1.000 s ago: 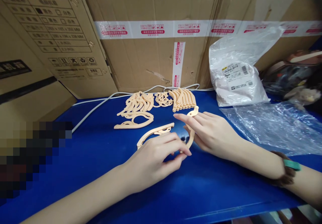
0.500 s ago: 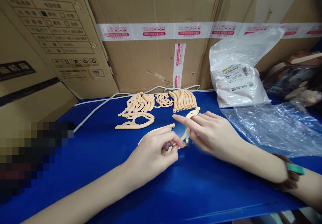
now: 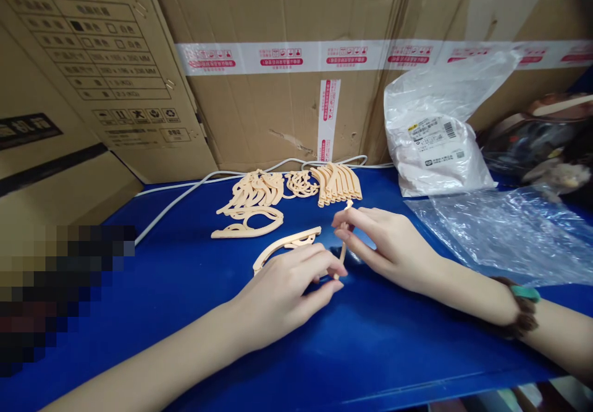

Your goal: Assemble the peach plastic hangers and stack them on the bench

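Now right hand (image 3: 393,245) pinching strip (image 3: 343,251) at upper end, left hand (image 3: 282,288) pinching lower end. Strip turning from flat to edge-on, hanging just above counter (image 3: 185,288), near pile (image 3: 287,189).

— You have two hands here, your left hand (image 3: 282,291) and your right hand (image 3: 393,245), with one peach strip (image 3: 343,250) pinched between them.
— And lying loose?
— You have one curved piece (image 3: 282,245), one loop piece (image 3: 248,223) and three heaps (image 3: 254,191), too packed to count.
— Anything else?
— You've got two bags, one white bag (image 3: 435,146) and one clear bag (image 3: 509,233), plus one cable (image 3: 176,199).
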`<state>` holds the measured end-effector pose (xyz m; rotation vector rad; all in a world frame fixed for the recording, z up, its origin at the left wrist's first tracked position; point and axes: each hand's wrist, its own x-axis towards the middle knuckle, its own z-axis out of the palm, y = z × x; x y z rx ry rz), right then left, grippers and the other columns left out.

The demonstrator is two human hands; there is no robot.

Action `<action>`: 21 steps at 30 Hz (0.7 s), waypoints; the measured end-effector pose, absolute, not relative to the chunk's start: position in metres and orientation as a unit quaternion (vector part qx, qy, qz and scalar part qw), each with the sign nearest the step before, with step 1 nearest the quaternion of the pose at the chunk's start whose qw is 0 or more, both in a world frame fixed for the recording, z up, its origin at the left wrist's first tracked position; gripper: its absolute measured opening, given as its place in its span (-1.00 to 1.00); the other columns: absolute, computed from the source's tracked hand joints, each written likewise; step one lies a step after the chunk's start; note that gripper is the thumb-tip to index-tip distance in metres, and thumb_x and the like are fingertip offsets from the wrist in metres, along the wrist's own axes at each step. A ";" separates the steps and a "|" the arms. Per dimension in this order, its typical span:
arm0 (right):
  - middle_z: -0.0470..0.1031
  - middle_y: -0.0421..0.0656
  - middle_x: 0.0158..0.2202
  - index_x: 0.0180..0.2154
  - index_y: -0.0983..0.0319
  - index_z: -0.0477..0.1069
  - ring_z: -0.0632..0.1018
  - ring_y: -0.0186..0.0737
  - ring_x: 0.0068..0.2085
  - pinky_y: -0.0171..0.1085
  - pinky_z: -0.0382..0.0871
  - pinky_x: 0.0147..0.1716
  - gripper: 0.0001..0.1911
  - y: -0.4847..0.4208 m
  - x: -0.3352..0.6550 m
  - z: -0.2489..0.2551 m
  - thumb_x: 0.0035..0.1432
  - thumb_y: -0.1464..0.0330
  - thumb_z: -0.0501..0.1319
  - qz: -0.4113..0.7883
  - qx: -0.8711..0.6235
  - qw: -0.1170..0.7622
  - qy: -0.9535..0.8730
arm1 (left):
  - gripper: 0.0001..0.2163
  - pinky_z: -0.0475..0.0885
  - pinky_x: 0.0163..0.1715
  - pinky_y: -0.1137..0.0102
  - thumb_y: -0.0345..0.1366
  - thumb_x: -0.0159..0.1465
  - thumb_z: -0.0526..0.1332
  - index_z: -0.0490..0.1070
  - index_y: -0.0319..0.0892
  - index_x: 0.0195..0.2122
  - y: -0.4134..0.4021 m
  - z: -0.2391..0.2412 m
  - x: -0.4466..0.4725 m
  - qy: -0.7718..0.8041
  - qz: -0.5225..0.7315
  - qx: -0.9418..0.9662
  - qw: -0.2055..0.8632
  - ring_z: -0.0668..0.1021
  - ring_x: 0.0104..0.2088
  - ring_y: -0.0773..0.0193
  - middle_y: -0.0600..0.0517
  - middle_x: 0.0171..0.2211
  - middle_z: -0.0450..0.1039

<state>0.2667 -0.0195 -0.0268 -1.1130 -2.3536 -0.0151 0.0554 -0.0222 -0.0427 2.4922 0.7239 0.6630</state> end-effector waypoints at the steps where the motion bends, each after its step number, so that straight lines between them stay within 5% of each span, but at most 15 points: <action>1: 0.53 -0.14 -0.32 -0.20 0.24 0.34 0.54 -0.23 -0.30 -0.29 0.35 -0.31 -0.81 -0.018 0.267 -0.027 0.35 0.32 0.00 0.003 -0.422 0.269 -0.866 | -0.88 0.37 -0.24 0.44 -0.37 0.31 0.17 0.33 -0.12 -0.13 -0.022 -0.042 0.055 0.261 0.230 0.912 0.215 0.47 -0.30 0.35 0.09 -0.26 0.44; 4: 0.52 -0.13 -0.31 -0.23 0.22 0.32 0.55 -0.22 -0.28 -0.30 0.38 -0.31 -0.83 -0.014 0.269 -0.028 0.36 0.34 0.00 0.003 -0.418 0.283 -0.863 | -0.76 0.38 -0.09 0.28 -0.28 0.28 0.21 0.26 -0.16 -0.06 -0.020 -0.040 0.054 0.280 0.214 0.927 0.132 0.47 -0.12 0.18 -0.02 -0.09 0.43; 8: 0.53 -0.05 -0.18 0.02 0.24 0.21 0.59 -0.20 -0.20 -0.30 0.44 -0.29 -0.77 -0.009 0.271 -0.032 0.37 0.40 -0.06 0.014 -0.407 0.291 -0.866 | -0.73 0.35 -0.01 0.13 -0.17 0.21 0.28 0.28 -0.20 -0.20 -0.013 -0.040 0.053 0.316 0.178 0.930 0.069 0.41 0.01 0.02 -0.12 -0.04 0.39; 12: 0.57 -0.06 -0.24 0.16 0.30 0.06 0.62 -0.18 -0.26 -0.29 0.47 -0.36 -0.65 -0.008 0.272 -0.037 0.37 0.40 -0.05 0.010 -0.422 0.283 -0.861 | -0.87 0.32 0.05 0.11 -0.25 0.34 0.11 0.26 -0.19 -0.31 -0.009 -0.043 0.053 0.310 0.124 0.940 0.073 0.34 0.12 0.01 -0.17 0.06 0.33; 17: 0.57 -0.02 -0.13 0.06 0.28 0.27 0.60 -0.16 -0.15 -0.28 0.44 -0.24 -0.72 -0.008 0.275 -0.038 0.34 0.44 0.02 -0.045 -0.400 0.221 -0.888 | -0.89 0.23 0.14 0.06 -0.32 0.38 0.01 0.23 -0.20 -0.27 -0.005 -0.046 0.052 0.302 0.112 0.943 0.089 0.28 0.18 -0.01 -0.22 0.12 0.28; 21: 0.59 -0.03 -0.19 -0.01 0.28 0.35 0.62 -0.13 -0.25 -0.29 0.39 -0.35 -0.74 -0.007 0.274 -0.034 0.37 0.35 -0.02 -0.027 -0.424 0.141 -0.894 | -0.92 0.26 0.12 0.14 -0.33 0.40 -0.02 0.19 -0.18 -0.23 0.000 -0.044 0.050 0.303 0.168 0.927 0.148 0.30 0.16 0.08 -0.16 0.00 0.33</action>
